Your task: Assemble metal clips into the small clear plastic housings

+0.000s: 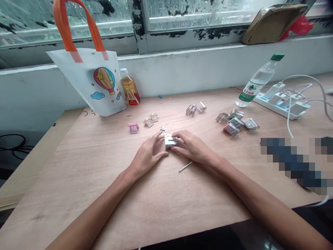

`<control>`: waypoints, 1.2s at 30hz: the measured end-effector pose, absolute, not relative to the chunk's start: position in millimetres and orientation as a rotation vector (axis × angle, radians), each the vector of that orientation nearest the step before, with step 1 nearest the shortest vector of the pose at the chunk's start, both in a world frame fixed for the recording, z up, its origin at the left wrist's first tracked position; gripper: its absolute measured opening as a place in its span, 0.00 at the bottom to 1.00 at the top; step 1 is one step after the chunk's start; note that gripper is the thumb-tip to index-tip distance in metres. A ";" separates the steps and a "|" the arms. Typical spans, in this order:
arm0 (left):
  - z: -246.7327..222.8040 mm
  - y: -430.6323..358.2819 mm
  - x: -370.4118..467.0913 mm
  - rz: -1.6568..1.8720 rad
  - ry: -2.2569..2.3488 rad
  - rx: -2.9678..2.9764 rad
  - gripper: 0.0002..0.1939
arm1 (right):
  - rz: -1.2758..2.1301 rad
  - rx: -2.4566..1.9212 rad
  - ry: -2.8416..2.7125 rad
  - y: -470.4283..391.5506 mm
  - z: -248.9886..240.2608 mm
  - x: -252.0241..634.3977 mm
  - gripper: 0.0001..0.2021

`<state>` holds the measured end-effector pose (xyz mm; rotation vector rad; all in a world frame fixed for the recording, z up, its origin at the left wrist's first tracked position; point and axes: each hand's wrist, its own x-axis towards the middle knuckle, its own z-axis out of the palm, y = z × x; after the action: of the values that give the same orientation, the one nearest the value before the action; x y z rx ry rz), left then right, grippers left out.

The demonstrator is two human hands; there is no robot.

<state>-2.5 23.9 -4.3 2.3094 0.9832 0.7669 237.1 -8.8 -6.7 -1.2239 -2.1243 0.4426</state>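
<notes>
A small pale block-like piece (171,141) lies at the middle of the wooden table (104,194). My right hand (191,145) has its thumb and fingers closed on the right side of this piece. At its left side is my left hand (151,152), thumb and fingers spread apart with nothing between them. Tiny loose bits (163,128) lie just beyond my fingertips. A thin metal rod (185,167) rests on the table below my right hand. Nearby to the left are a pink clear piece (133,128) and two peach pieces (148,121).
Clear and tinted small cases (232,128) form a group at the right, with two more (191,110) farther back. A water bottle (256,83), a power strip (278,104) with cables, a drink bottle (130,89) and a white bag (91,83) stand near the wall.
</notes>
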 end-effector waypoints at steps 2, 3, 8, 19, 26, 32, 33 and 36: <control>-6.4 22.9 -2.4 0.743 1.004 2.395 0.39 | 0.303 -1.317 -2.153 -8.6 -4.7 259.9 0.12; -6.9 22.3 -2.8 0.731 1.015 2.420 0.38 | 0.242 -1.384 -2.159 -9.8 -3.2 275.4 0.13; -6.4 20.9 -4.7 0.717 1.065 2.493 0.32 | -0.200 -1.781 -1.917 -21.1 6.9 348.2 0.28; -3.7 59.0 -47.5 0.924 1.407 2.711 0.22 | 0.124 -1.325 -2.119 -13.4 -19.8 265.6 0.14; -0.4 115.1 -90.6 0.889 1.668 2.726 0.22 | 0.118 -1.264 -2.065 -1.3 -26.7 251.1 0.14; 5.8 107.0 -74.5 0.957 1.472 2.721 0.17 | 0.068 -1.105 -1.940 15.1 -19.2 212.0 0.13; 6.5 101.5 -67.1 1.041 1.452 2.645 0.17 | 0.095 -1.082 -1.889 17.6 -18.3 205.0 0.12; 7.3 82.8 -35.8 1.240 1.401 2.263 0.21 | 0.158 -1.033 -1.815 23.8 -17.6 189.8 0.14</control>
<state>-35.8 82.8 7.3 2.2632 1.4007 1.2400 189.8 23.8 -17.6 -1.0326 -1.8148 0.1582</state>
